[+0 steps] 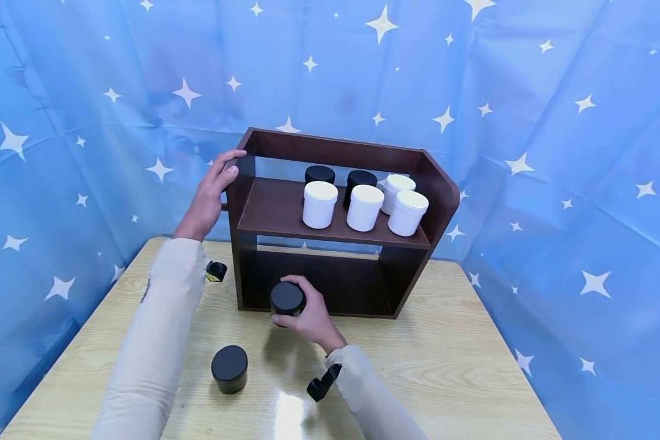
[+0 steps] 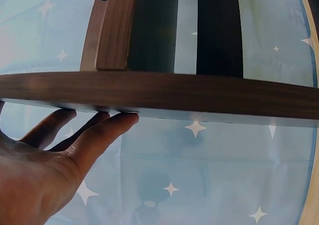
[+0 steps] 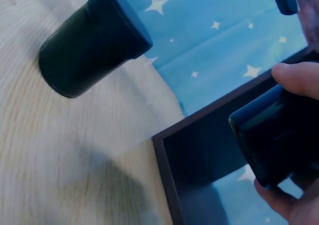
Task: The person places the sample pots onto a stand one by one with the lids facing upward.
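A dark brown two-tier shelf (image 1: pixel 330 235) stands on the table. My left hand (image 1: pixel 208 198) touches its left side panel near the top; in the left wrist view, the fingertips of my left hand (image 2: pixel 55 155) rest against the panel's outer face. My right hand (image 1: pixel 315 318) grips a black lidded jar (image 1: pixel 287 297) between thumb and fingers, in front of the lower tier's left part. The right wrist view shows this held jar (image 3: pixel 276 135) tilted in that picture. A second black jar (image 1: pixel 230 368) stands upright on the table, nearer and to the left.
Several white lidded jars (image 1: pixel 319 208) stand on the shelf's upper tier, towards the right, with black jars (image 1: pixel 361 178) behind some of them. The wooden table (image 1: pixel 462 360) extends around the shelf. A blue star-patterned curtain (image 1: pixel 330 73) hangs behind and at both sides.
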Demonstrator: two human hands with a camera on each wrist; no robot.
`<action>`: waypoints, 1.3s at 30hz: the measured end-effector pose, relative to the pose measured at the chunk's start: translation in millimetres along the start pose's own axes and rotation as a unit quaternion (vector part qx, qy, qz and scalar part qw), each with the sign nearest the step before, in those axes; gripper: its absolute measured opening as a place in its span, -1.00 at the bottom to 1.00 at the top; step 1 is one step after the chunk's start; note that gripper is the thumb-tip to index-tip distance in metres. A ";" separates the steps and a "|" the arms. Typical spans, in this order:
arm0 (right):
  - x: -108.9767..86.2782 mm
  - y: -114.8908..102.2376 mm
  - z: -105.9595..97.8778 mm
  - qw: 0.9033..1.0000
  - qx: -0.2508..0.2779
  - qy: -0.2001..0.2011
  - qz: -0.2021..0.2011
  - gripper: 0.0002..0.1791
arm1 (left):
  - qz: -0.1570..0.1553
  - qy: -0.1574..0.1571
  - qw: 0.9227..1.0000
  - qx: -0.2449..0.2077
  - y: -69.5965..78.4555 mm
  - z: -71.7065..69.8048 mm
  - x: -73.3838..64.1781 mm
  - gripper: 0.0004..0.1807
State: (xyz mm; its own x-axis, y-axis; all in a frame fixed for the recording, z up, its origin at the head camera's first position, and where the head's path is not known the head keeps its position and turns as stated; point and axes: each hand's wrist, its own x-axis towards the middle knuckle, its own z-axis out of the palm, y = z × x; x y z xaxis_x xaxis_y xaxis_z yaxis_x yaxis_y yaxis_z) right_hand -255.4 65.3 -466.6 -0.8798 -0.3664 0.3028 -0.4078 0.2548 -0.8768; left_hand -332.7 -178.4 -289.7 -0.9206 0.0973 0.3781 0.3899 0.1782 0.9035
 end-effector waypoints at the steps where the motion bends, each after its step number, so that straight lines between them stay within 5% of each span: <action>1: 0.6 -1.4 0.3 1.000 0.002 0.000 -0.002 -0.21 | 0.000 0.000 1.000 -0.001 -0.1 -0.5 -0.1 -0.49; 19: 12.1 -41.8 -3.1 0.999 0.033 0.008 -0.029 -0.24 | 0.002 0.006 1.000 0.005 -4.2 -1.5 3.0 -0.51; 39: 28.3 -79.9 -25.7 0.998 -0.001 -0.003 -0.060 -0.24 | 0.004 -0.013 1.000 -0.007 -2.8 -3.0 2.0 -0.53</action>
State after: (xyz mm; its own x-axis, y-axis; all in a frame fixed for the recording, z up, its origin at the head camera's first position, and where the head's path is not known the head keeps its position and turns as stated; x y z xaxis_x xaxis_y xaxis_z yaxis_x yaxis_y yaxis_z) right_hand -253.9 57.6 -378.4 -0.8231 -0.4003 0.4028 -0.5104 0.2104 -0.8338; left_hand -335.8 -181.6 -290.9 -0.9169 0.1234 0.3797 0.3961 0.1628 0.9037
